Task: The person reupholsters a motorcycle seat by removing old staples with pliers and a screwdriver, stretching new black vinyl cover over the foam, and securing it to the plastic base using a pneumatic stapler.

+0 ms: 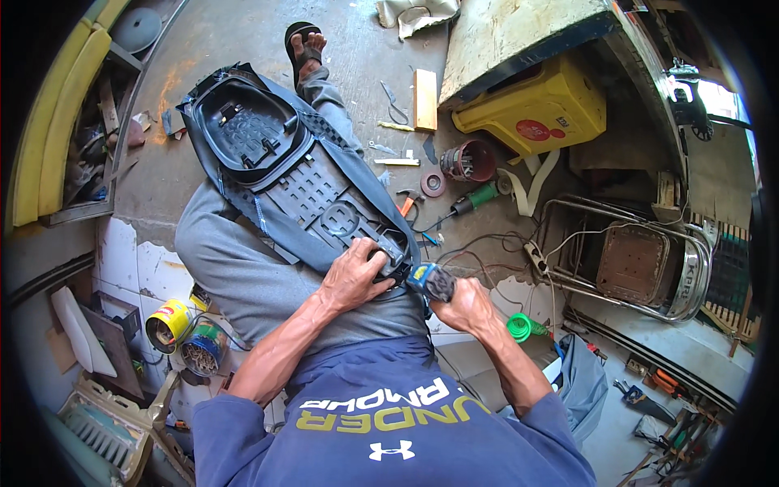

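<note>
A motorcycle seat (312,191) lies underside up across my lap, its black ribbed plastic base showing. The dark cover (272,223) is folded over its edges. My left hand (353,274) bends over the near end of the seat, fingers curled and pressing the cover's edge against the base. My right hand (464,304) is closed round a blue-and-black staple gun (428,280). The tool's nose points at the seat's near right corner, close to my left fingertips. Whether the nose touches the cover cannot be made out.
On the floor ahead lie scissors (393,99), a wooden block (424,99), an orange-handled hammer (410,201), a red tub (468,161) and a green grinder (477,199). Cables trail right toward a metal chair frame (645,260). Cans (169,325) stand at left; a yellow bin (531,109) lies under the bench.
</note>
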The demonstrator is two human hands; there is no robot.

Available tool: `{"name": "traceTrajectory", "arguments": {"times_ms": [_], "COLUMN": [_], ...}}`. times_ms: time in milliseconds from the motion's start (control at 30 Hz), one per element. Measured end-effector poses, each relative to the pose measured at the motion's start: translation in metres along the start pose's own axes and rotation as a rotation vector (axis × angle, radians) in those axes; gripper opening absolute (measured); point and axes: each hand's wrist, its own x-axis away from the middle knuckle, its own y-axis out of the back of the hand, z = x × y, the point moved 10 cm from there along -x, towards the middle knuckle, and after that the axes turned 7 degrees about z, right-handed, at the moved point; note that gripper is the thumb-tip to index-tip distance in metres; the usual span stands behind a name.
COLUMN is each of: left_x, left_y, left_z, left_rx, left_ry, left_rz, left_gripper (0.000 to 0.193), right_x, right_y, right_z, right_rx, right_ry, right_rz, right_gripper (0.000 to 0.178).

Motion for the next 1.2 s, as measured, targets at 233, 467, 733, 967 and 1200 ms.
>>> {"name": "traceTrajectory", "arguments": {"times_ms": [233, 467, 733, 967, 1200], "left_x": [0.005, 0.060, 0.041, 0.022, 0.004], "left_y": [0.019, 0.043, 0.056, 0.060, 0.021], "left_z": [-0.005, -0.007, -0.037, 0.020, 0.048], "left_rx": [0.058, 0.085, -0.150, 0.194, 0.390], "left_ry": [0.096, 0.198, 0.126, 0.450, 0.332], "left_rz": [0.010, 0.177, 0.047, 0.066, 0.232], "left_gripper": [0.044, 0.040, 0.061, 0.038, 0.035], "right_x": [-0.007, 0.013, -0.009, -0.029, -0.046], "right_y": [0.031, 0.013, 0.007, 0.020, 0.008], "right_z": [-0.068, -0.101, 0.000, 0.025, 0.047], "right_rx": [-0.369, -0.564, -0.144, 0.084, 0.305], "right_ry": [-0.020, 0.186, 0.590, 0.698, 0.677], "right_rz": [0.183, -0.188, 0.010, 0.076, 0.243], "right_gripper": [0.034, 0.041, 0.029, 0.023, 0.029]}}
